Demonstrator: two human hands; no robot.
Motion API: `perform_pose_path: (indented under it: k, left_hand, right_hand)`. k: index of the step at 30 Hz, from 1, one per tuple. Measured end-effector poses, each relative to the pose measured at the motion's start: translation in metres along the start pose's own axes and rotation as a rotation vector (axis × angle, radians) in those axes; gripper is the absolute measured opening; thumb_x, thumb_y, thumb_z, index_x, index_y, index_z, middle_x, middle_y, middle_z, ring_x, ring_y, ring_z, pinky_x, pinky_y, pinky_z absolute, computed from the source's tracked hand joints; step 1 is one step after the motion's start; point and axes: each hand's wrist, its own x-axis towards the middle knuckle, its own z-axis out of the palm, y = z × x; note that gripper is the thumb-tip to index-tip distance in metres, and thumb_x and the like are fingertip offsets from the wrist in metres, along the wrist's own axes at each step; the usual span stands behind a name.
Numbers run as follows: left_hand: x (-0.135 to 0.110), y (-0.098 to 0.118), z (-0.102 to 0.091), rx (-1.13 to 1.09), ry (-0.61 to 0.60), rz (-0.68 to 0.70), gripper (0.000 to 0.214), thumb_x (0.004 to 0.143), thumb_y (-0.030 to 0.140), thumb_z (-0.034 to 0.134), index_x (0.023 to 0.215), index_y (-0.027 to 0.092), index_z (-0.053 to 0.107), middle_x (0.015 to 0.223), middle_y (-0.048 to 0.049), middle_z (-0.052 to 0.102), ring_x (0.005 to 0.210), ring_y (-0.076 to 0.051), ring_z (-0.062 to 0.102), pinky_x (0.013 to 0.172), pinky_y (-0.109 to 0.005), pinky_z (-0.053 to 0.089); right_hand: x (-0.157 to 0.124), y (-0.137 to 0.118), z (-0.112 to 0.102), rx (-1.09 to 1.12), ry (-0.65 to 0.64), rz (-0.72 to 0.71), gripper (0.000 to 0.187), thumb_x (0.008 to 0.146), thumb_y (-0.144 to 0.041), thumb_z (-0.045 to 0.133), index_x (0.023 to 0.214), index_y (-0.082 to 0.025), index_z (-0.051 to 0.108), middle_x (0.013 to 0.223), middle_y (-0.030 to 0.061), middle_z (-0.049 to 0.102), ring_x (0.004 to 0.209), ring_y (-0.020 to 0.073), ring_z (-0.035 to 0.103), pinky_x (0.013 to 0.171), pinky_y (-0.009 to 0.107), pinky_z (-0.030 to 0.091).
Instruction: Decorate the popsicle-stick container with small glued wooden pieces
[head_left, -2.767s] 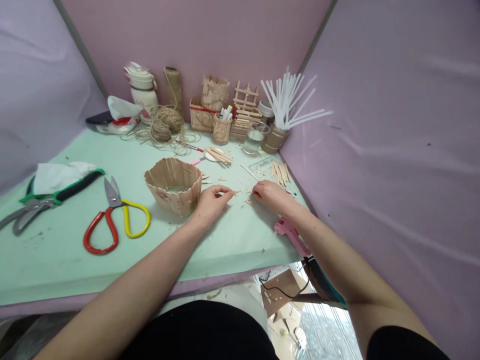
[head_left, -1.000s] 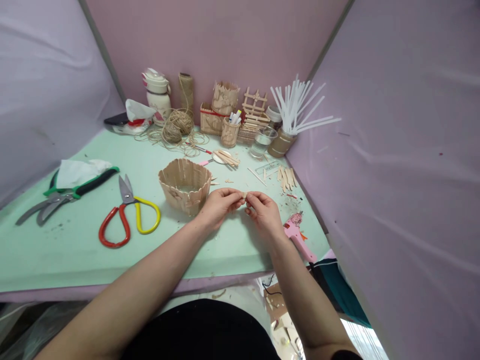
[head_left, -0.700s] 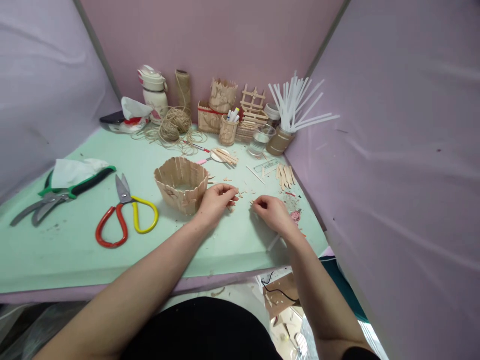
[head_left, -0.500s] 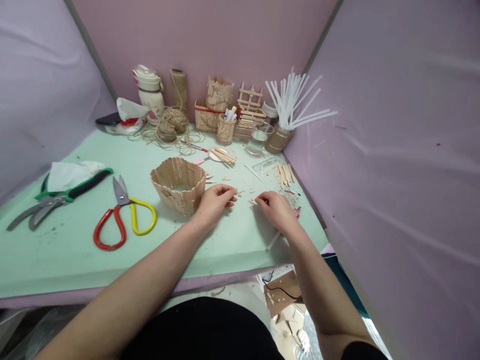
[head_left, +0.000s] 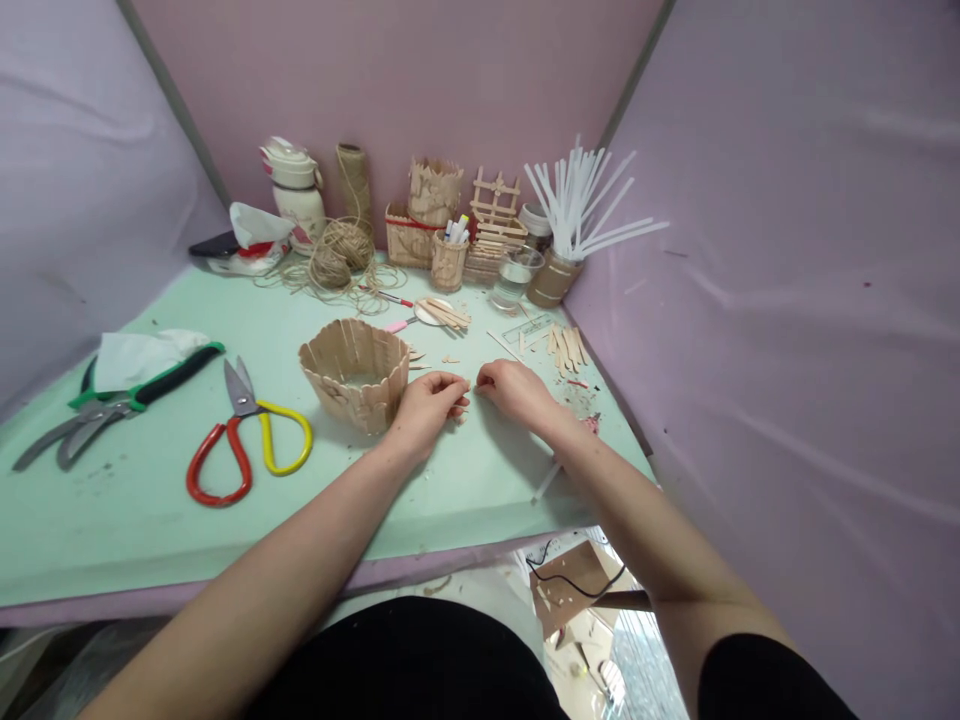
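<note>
My left hand (head_left: 426, 405) rests on the green table (head_left: 135, 500) just right of a round basket built from wooden craft sticks (head_left: 352, 370). Its fingertips are pinched on a small wood piece. My right hand (head_left: 512, 388) lies beside it, fingers curled in a pinch that meets the left fingertips; what it holds is too small to name. Small wood scraps (head_left: 450, 358) lie scattered around both hands.
Red-and-yellow scissors (head_left: 244, 440) and green-handled shears (head_left: 112, 400) lie at the left. Loose craft sticks (head_left: 564, 345) sit at the right edge near a pink glue gun (head_left: 589, 425). Twine (head_left: 334, 255), stick holders (head_left: 431, 195) and a jar of white rods (head_left: 577, 210) line the back wall.
My right hand has slid left from the scraps near the table's right edge until its fingertips meet the left hand's. The left hand stayed beside the basket.
</note>
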Motion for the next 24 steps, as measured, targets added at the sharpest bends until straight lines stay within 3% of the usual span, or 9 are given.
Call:
perform_pose_path:
  k: [6, 12, 15, 18, 24]
  left_hand:
    - [0.001, -0.001, -0.001, 0.0, -0.013, 0.009, 0.018, 0.065, 0.029, 0.071, 0.071, 0.015, 0.061, 0.06, -0.0008, 0.06, 0.053, -0.009, 0.053, 0.051, -0.022, 0.045]
    - [0.002, -0.002, -0.002, -0.008, -0.006, -0.005, 0.02, 0.064, 0.03, 0.073, 0.072, 0.015, 0.063, 0.063, -0.0016, 0.062, 0.056, -0.01, 0.056, 0.054, -0.023, 0.046]
    - [0.001, -0.001, -0.002, -0.03, -0.034, -0.007, 0.022, 0.063, 0.031, 0.074, 0.074, 0.013, 0.064, 0.067, -0.0036, 0.065, 0.059, -0.011, 0.058, 0.056, -0.023, 0.046]
    - [0.0, 0.001, -0.001, -0.061, -0.055, -0.016, 0.024, 0.063, 0.031, 0.074, 0.075, 0.013, 0.065, 0.068, -0.0045, 0.066, 0.061, -0.011, 0.059, 0.056, -0.023, 0.044]
    - [-0.001, 0.002, -0.001, -0.116, -0.086, -0.012, 0.025, 0.06, 0.031, 0.077, 0.072, 0.013, 0.065, 0.066, -0.0027, 0.064, 0.06, -0.01, 0.056, 0.056, -0.022, 0.042]
  right_hand:
    - [0.001, -0.001, 0.007, 0.058, -0.005, 0.003, 0.017, 0.078, -0.014, 0.052, 0.08, -0.02, 0.067, 0.088, 0.007, 0.069, 0.082, 0.0193, 0.058, 0.067, 0.027, 0.035]
    - [-0.008, -0.002, -0.004, 0.265, 0.044, 0.092, 0.015, 0.079, -0.02, 0.051, 0.078, -0.018, 0.065, 0.078, 0.0037, 0.069, 0.07, 0.0149, 0.058, 0.064, 0.025, 0.041]
    - [-0.018, -0.007, -0.012, 0.619, 0.058, 0.22, 0.017, 0.077, -0.03, 0.055, 0.077, -0.017, 0.064, 0.071, 0.0016, 0.066, 0.059, 0.0123, 0.055, 0.055, 0.024, 0.041]
    - [-0.027, -0.015, -0.014, 1.061, 0.079, 0.342, 0.015, 0.067, -0.032, 0.066, 0.069, -0.017, 0.064, 0.064, -0.0009, 0.06, 0.056, 0.0102, 0.051, 0.054, 0.023, 0.04]
    - [-0.027, -0.022, -0.002, 1.291, 0.12, 0.38, 0.018, 0.063, -0.032, 0.071, 0.068, -0.016, 0.065, 0.064, -0.0012, 0.059, 0.058, 0.0089, 0.05, 0.053, 0.021, 0.037]
